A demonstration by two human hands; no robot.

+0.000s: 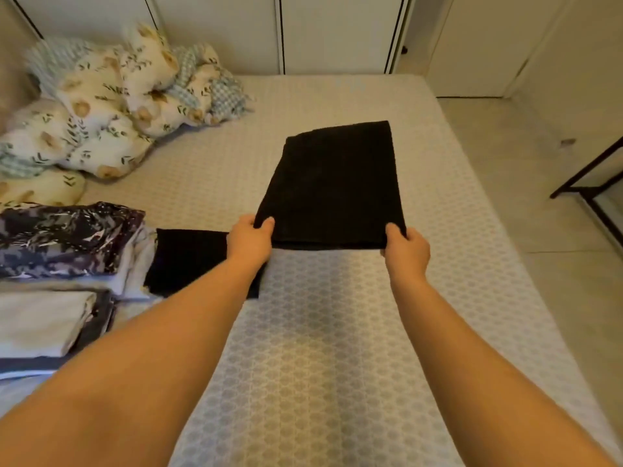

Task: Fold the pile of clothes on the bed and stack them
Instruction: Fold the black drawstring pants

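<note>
A folded black garment (pixel 332 187) lies on the patterned mattress (pixel 303 348), its near edge lifted a little. My left hand (pixel 250 241) grips its near left corner and my right hand (pixel 406 252) grips its near right corner. A second folded black piece (pixel 188 261) lies flat to the left, partly under my left forearm. Further left stands a stack of folded clothes topped by a dark camouflage-print piece (pixel 64 237), with a white folded piece (pixel 40 325) in front of it.
A crumpled floral and checked blanket (pixel 111 102) is heaped at the far left of the bed. White wardrobe doors (pixel 337 32) stand behind the bed. Tiled floor (pixel 539 163) and a black metal frame (pixel 593 183) lie to the right.
</note>
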